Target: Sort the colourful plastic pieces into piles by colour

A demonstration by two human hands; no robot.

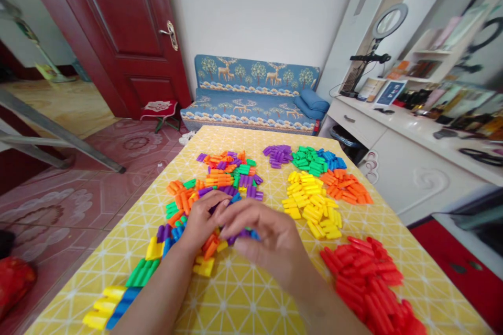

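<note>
Both my hands are over a mixed pile of coloured plastic building pieces, ribbed bullet-like shapes in orange, purple, green, blue and yellow. My left hand rests on the pile's near part with its fingers stretched over the pieces; its fingertips are partly hidden. To its right, my right hand hovers with bent fingers, thumb and forefinger apart. Blue and purple pieces show beneath it, and I see nothing held. An orange piece and a yellow piece lie between my wrists.
Sorted heaps lie to the right: purple, green, blue, orange, yellow and red. Green and yellow pieces sit by my left forearm. Beyond the patterned yellow tablecloth stands a blue sofa.
</note>
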